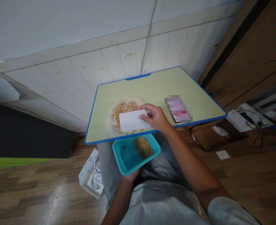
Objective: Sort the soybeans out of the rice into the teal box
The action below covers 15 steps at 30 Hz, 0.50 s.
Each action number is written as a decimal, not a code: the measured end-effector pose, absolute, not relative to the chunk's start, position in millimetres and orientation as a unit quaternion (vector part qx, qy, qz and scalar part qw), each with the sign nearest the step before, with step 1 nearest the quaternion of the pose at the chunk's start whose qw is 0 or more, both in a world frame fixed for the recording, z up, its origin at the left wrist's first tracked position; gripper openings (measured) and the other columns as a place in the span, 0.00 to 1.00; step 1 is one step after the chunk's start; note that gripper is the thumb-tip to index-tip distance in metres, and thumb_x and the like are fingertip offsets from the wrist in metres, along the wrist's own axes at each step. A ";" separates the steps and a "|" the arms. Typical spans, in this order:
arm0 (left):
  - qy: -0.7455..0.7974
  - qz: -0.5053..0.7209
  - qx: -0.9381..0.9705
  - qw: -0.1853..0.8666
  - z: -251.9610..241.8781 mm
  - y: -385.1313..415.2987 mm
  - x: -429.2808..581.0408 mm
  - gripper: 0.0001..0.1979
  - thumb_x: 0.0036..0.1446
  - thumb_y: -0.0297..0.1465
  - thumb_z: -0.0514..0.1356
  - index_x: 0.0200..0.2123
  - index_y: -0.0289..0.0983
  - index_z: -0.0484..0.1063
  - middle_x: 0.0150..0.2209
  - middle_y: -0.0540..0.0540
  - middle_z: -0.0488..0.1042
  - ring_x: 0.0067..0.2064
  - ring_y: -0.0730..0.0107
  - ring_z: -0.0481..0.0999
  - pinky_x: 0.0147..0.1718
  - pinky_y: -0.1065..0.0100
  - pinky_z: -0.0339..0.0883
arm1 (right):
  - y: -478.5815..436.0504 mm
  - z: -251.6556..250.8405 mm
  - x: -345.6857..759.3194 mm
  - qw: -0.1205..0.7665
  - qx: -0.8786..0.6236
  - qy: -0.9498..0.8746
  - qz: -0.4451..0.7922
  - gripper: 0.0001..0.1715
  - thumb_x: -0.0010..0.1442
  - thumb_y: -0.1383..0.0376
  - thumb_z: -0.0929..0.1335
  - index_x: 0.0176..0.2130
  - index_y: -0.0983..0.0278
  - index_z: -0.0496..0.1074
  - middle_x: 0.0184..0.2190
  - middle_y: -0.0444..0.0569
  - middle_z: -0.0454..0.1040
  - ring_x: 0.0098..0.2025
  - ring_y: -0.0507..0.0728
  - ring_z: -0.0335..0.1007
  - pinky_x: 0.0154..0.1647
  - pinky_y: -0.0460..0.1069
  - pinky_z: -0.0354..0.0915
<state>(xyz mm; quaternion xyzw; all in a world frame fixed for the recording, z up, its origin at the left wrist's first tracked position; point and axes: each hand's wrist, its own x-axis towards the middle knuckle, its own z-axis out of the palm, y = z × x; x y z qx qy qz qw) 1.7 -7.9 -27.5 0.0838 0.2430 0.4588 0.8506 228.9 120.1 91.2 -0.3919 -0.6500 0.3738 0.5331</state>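
Observation:
My right hand (155,116) grips a flat white scraper card (130,121) with rounded corners, thumb on top. The card is above the near right part of a pile of soybeans (122,108) mixed with white grains (110,122), which look like rice. Below the table's near edge, a teal plastic tub (125,169) sits over my lap. Soybeans (143,148) are heaped in its right side, with a few at the left. My left hand (130,177) supports the tub from underneath, and its fingers are mostly hidden by it.
The pale green table (161,82) has a blue rim and stands against a white panelled wall (81,73). A phone (178,109), partly blurred, lies right of my right hand. On the floor are an open white box (92,175) at left and cardboard (213,136) at right.

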 end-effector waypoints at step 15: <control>0.327 0.497 0.050 0.802 -5.3 -7.5 14.6 0.31 0.75 0.51 0.45 0.60 0.49 0.83 0.78 0.52 0.63 0.81 0.48 0.55 0.78 0.38 0.47 | 120.0 92.7 227.2 0.539 -0.357 -0.638 0.419 0.16 0.60 0.59 0.75 0.47 0.61 0.77 0.30 0.40 0.75 0.28 0.50 0.69 0.27 0.44 0.62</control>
